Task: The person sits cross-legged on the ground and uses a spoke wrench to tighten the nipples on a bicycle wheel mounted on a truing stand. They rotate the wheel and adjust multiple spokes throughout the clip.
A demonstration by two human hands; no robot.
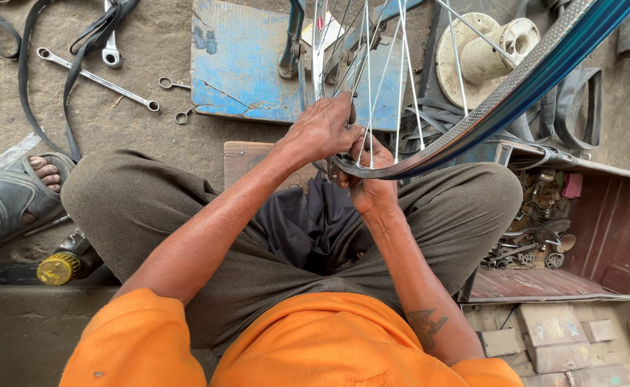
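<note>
Left hand (323,131) closed over the spokes (379,86) and inner edge of a bicycle wheel rim (472,129), fingers curled tight. Right hand (371,183) gripping the rim from below, thumb up against it; whether it pinches a small tool there cannot be told. Rim stands tilted over the lap, running up to the top right corner, its lowest point between the two hands.

Edges, room: knees spread wide in grey trousers (150,208), little free space between them; open dirt ground to the upper left.

Around: blue wooden board (236,64) just beyond the hands, under the wheel. Spanner (96,79) and small scissors (175,84) lie on the dirt, black rubber strips (42,86) beside them. Open metal box (616,229) of small parts at right knee. White hub-shaped part (487,54) behind rim. Sandalled foot (14,193) at left edge; yellow-capped bottle (60,266) near it.

Surface: packed bare earth, dusty.
</note>
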